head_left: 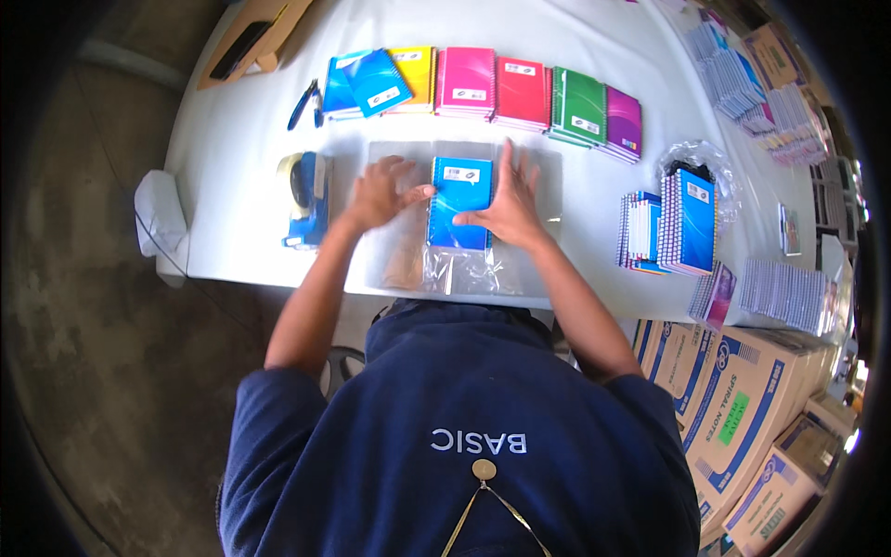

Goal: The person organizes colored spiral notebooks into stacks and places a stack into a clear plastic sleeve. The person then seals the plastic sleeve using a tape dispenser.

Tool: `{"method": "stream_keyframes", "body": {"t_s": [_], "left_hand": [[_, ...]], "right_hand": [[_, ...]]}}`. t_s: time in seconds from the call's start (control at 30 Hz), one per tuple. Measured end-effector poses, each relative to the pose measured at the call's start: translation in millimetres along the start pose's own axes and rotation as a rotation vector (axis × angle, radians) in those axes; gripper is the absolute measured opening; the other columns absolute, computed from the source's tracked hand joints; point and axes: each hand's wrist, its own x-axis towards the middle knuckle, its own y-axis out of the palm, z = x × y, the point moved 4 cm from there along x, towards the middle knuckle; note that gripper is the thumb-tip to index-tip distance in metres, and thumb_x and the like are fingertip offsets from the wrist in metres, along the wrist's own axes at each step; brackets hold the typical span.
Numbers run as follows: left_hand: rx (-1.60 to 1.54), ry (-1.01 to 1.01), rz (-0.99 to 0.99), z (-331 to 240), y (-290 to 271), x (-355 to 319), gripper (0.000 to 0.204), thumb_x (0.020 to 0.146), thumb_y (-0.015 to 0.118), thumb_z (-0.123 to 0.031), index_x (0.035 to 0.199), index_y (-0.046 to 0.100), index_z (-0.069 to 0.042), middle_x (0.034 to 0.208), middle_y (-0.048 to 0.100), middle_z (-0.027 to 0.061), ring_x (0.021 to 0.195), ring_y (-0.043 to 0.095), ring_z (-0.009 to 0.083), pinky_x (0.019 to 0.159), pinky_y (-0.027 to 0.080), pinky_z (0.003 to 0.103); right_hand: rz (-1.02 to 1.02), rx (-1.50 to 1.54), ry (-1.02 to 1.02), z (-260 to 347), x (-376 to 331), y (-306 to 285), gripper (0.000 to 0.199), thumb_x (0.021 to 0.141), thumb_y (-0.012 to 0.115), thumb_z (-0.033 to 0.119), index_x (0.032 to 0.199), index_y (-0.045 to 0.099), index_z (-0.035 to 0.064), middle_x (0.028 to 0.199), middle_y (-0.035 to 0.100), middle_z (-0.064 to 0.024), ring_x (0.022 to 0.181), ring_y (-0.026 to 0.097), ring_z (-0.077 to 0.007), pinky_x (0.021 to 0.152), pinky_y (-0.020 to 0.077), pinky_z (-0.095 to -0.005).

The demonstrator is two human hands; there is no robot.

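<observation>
A blue spiral notebook [450,218] with a white label lies in front of me, on or inside a clear plastic bag [455,271] that crinkles below its lower edge; which of the two, I cannot tell. My left hand [379,193] is at its left side, slightly blurred, fingers spread and the thumb tip by the spiral edge. On the other side, my right hand [509,202] rests with fingers stretched out and its thumb lying over the cover. Neither hand grips anything. A grey translucent sheet or stack of bags [548,227] spreads on the table beneath both hands.
A blue tape dispenser [306,200] stands left of the bags, with a dark blue cutter or pen [302,107] beyond it. Stacks of coloured notebooks [467,82] line the far side. More notebooks [687,223] stand at the right, above cardboard boxes [733,418].
</observation>
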Motion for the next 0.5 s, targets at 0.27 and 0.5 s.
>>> {"method": "stream_keyframes", "body": {"t_s": [0.27, 0.5], "left_hand": [[-1.121, 0.238, -0.363, -86.6, 5.8, -33.9, 0.063, 0.091, 0.053, -0.032, 0.137, 0.027, 0.002, 0.131, 0.039, 0.0164, 0.12, 0.04, 0.0235, 0.102, 0.031, 0.034], [-0.591, 0.191, -0.849, -89.7, 11.4, -26.2, 0.039, 0.09, 0.056, -0.019, 0.123, 0.05, 0.002, 0.118, 0.055, 0.02, 0.104, 0.055, 0.0318, 0.092, 0.042, 0.036]], "right_hand": [[-0.228, 1.175, -0.22, 26.3, -17.0, -22.4, 0.077, 0.084, 0.065, 0.021, 0.137, 0.011, 0.0039, 0.131, 0.033, -0.014, 0.122, 0.036, -0.0222, 0.103, 0.0281, -0.0358], [-0.559, 0.892, -0.091, 25.4, 14.9, -22.6, 0.033, 0.086, 0.056, 0.013, 0.116, 0.049, 0.0004, 0.107, 0.055, -0.0134, 0.099, 0.054, -0.0227, 0.089, 0.0407, -0.0335]]}}
